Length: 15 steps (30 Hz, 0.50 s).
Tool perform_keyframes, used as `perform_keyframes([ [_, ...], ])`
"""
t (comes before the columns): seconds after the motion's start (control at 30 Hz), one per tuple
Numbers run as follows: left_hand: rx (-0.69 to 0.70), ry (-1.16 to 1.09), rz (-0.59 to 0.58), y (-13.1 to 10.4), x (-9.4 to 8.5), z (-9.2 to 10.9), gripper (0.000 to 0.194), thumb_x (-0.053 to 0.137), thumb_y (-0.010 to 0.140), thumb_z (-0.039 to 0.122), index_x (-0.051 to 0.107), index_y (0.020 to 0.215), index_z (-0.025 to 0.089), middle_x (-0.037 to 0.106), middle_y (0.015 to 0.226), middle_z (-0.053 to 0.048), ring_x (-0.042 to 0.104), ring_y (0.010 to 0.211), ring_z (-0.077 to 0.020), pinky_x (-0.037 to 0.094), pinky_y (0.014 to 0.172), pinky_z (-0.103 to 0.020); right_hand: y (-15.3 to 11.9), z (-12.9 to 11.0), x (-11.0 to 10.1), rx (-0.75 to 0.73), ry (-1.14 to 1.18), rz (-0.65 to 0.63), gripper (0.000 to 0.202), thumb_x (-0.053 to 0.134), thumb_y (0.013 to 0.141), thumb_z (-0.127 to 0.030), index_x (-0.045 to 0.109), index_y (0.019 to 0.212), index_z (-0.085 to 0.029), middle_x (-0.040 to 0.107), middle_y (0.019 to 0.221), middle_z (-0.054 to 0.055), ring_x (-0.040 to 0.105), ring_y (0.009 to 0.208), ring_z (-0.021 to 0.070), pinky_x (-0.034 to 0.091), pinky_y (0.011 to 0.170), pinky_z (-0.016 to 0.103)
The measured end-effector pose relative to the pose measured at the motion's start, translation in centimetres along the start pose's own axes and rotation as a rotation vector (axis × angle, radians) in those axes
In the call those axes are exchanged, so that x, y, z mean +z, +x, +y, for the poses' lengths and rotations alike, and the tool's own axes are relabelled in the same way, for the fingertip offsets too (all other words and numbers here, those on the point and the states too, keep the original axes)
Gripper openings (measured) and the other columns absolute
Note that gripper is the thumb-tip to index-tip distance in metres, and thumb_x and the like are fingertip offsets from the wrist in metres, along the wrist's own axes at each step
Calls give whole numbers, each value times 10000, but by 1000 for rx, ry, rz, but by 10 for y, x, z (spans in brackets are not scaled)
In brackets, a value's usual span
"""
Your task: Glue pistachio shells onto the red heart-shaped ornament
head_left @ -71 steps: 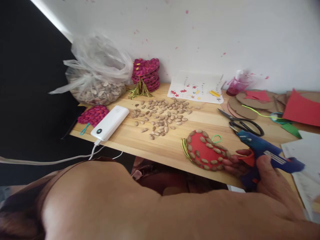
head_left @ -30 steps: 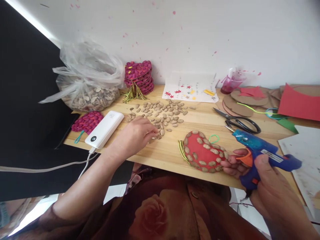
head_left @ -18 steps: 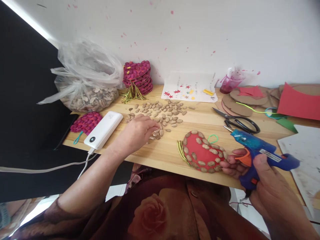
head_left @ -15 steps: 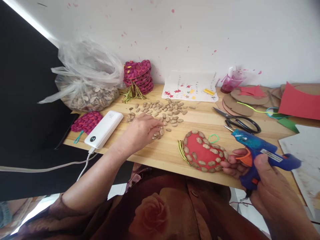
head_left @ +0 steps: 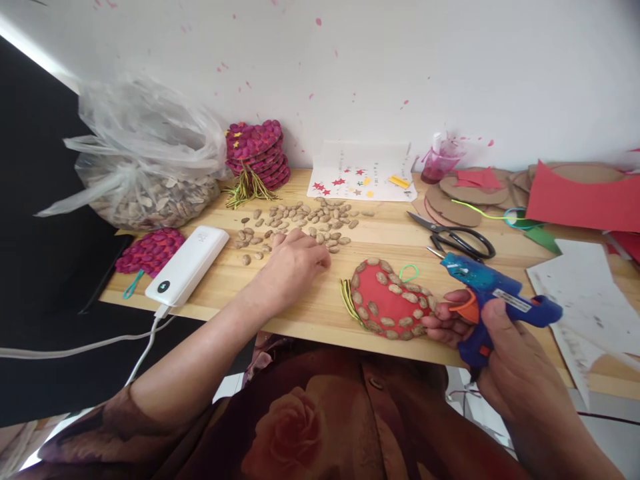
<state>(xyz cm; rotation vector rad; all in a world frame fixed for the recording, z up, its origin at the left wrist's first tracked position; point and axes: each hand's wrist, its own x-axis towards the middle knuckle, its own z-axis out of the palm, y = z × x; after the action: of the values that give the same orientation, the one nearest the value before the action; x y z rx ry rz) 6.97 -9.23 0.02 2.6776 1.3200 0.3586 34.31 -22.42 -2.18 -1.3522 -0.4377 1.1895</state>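
Note:
My left hand (head_left: pixel 296 268) is over the near edge of a scatter of brown nut shells (head_left: pixel 327 213), palm down. Its fingers are curled together, and anything between them is hidden. In my right hand (head_left: pixel 505 343) is a blue hot glue gun (head_left: pixel 500 283) with an orange trigger, its metal tip pointing left. The fingertips of that hand touch the right side of a red heart-shaped piece (head_left: pixel 383 293). Shells line its edge, and several more sit along its upper right. A yellow-green tassel (head_left: pixel 353 303) hangs at its left, a green loop (head_left: pixel 409 272) at its top.
Black scissors (head_left: pixel 455 237) lie behind the glue gun. A white power bank (head_left: pixel 187 267) with a cable and a plastic bag of shells (head_left: pixel 150 193) stand left. Purple shell-covered pieces (head_left: pixel 257 157) are stacked behind. Cardboard cutouts (head_left: pixel 457 203) and red paper (head_left: pixel 580 200) lie right.
The view has turned slightly right. My left hand has moved right across the shells, uncovering some to its left. My right hand still holds the glue gun by the heart-shaped piece.

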Motion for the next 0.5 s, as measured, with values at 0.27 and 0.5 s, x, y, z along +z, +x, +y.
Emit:
perform_keyframes([
  [0.27,3,-78,96,-8,-3,-8,127,621,928,177,730,934,243,763,986,-16,609,1037,-244,337,887,-424,-1,-1,-3,-8,13,-27,431,866,634,-594,774,880,-252,760,851,65,778,817,292,680,747,412],
  [0.5,-4,20,132,-5,-2,-9,106,696,897,225,745,804,241,759,902,-18,597,971,-252,329,873,-440,-2,-1,-2,-6,23,-43,407,862,653,-577,774,878,-249,758,842,61,777,808,282,678,744,400],
])
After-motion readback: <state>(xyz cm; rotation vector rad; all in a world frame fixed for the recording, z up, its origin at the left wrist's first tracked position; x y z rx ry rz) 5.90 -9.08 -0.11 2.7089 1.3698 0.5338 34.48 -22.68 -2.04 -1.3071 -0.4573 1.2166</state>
